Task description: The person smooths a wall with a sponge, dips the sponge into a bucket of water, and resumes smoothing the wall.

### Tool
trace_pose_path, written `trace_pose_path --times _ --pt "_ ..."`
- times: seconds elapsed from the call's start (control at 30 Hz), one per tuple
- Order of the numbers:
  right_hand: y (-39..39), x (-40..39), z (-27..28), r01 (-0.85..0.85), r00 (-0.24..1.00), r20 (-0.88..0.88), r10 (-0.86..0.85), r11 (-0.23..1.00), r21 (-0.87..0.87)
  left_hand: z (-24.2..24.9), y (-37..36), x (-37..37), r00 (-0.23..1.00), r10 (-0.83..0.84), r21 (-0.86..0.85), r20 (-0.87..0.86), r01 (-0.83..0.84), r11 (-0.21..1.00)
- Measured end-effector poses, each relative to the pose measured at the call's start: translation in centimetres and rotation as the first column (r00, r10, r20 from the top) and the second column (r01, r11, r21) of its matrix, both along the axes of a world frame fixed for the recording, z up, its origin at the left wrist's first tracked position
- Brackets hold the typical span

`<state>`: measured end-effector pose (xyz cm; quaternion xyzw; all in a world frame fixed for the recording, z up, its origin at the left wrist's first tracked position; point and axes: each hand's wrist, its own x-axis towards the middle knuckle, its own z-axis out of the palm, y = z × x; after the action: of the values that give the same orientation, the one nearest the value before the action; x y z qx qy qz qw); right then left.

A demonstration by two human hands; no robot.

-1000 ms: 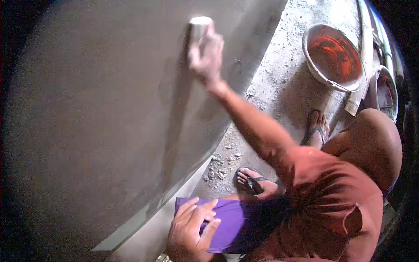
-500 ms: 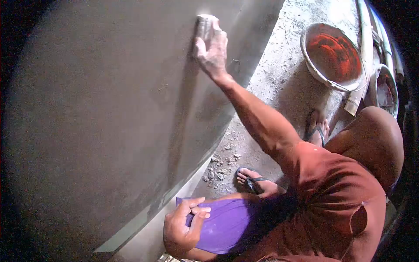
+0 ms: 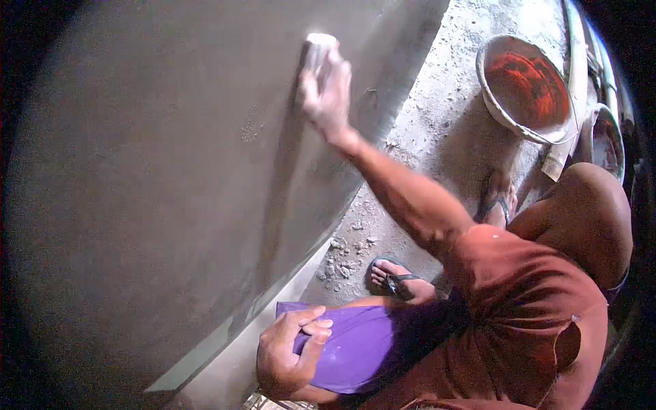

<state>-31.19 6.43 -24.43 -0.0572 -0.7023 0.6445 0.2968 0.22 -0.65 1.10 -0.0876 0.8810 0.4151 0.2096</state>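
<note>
Grey, smooth wall fills our left side, and against its upper part our right hand holds a pale block. Its thumb bends along the near side and its fingers close over the far side, pinching the block; motion blurs them slightly. Our right arm reaches out from the rust-red shirt, slanting up and left across the wall's edge, with the elbow slightly bent.

Our left hand rests on the purple cloth over our knee, fingers bent and their tips near the thumb; we cannot tell whether they pinch the cloth.

The wall's right edge passes under our forearm and slants down left to a pale strip. Beyond it, dusty floor with rubble gives room between the wall and the red-stained bucket, well apart from both hands.
</note>
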Motion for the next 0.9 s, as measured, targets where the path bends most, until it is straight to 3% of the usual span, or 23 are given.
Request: trace_pose_path --times 0.07,0.13,0.17,0.23,0.27,0.3,0.33,0.37,0.4,0.5,0.57,0.6,0.67,0.77,0.83,0.87,0.9 --pt "-5.1 5.3 -2.2 -0.031 0.957 -0.281 0.067 0.991 0.131 -0.1 0.6 -1.3 0.999 -0.039 -0.002 -0.029 0.039 0.999" --pt "-7.2 12.8 0.3 -0.276 0.862 -0.326 0.388 0.899 0.341 -0.2 1.1 -3.1 0.987 -0.161 -0.021 -0.020 0.161 0.987" --pt "-7.3 12.4 0.5 -0.273 0.865 -0.324 0.383 0.901 0.338 -0.5 1.1 -3.3 0.990 -0.144 -0.001 0.003 0.144 0.990" --pt "-7.5 11.4 1.3 -0.127 0.876 -0.412 0.250 0.944 0.304 -0.3 0.8 -2.5 0.994 -0.108 -0.008 0.027 0.109 0.994" --pt "-5.8 9.0 1.7 -0.112 0.929 -0.317 0.191 0.961 0.252 -0.1 0.6 -2.0 0.997 -0.072 -0.016 0.029 0.072 0.997" --pt "-4.6 5.9 1.6 0.048 0.959 -0.283 0.027 0.966 0.254 -0.1 0.2 -1.3 0.998 -0.065 -0.019 0.026 0.065 0.998" --pt "-3.6 2.7 0.9 0.054 0.967 -0.250 -0.041 0.998 0.044 0.1 -0.3 -0.3 0.999 -0.026 0.000 0.036 0.026 1.000" --pt "-1.5 1.0 0.8 -0.005 0.999 -0.039 0.003 0.999 -0.047 0.3 -0.6 0.5 0.999 0.013 0.020 0.045 -0.014 1.000" --pt "-1.4 0.7 0.5 0.118 0.993 0.005 -0.118 0.993 0.025 0.3 -0.5 0.6 0.999 0.022 0.023 0.038 -0.023 0.999" --pt "-6.3 7.6 -0.7 -0.090 0.954 -0.284 0.097 0.995 0.038 0.2 0.3 -0.9 0.996 -0.054 0.021 -0.071 0.056 0.998" --pt "-8.8 14.3 0.8 -0.299 0.843 -0.341 0.416 0.890 0.345 0.3 1.0 -3.0 0.984 -0.176 -0.004 -0.040 0.176 0.984" --pt "-9.9 16.0 2.1 -0.318 0.860 -0.323 0.394 0.911 0.263 0.1 1.0 -3.1 0.983 -0.178 -0.002 -0.043 0.178 0.984" --pt "-8.3 12.6 2.0 -0.226 0.892 -0.329 0.310 0.936 0.268 0.2 0.6 -2.9 0.985 -0.170 0.004 -0.018 0.170 0.985" --pt "-3.6 4.0 1.9 0.039 0.946 -0.325 -0.003 0.994 0.106 0.5 -0.6 -0.2 0.998 -0.067 0.031 -0.002 0.067 0.997" --pt "-2.0 1.5 0.8 0.039 0.998 -0.052 -0.043 0.997 -0.073 0.3 -1.0 1.0 0.999 -0.044 0.033 -0.029 0.045 0.998" --pt "-1.6 1.3 0.5 0.084 0.996 -0.013 -0.085 0.995 -0.057 0.2 -0.9 1.4 0.998 -0.020 0.038 -0.053 0.022 0.999" --pt "-3.2 3.3 -0.1 0.009 0.987 -0.162 -0.017 0.999 -0.049 0.1 -0.7 0.9 0.998 -0.024 0.040 -0.066 0.027 0.999"
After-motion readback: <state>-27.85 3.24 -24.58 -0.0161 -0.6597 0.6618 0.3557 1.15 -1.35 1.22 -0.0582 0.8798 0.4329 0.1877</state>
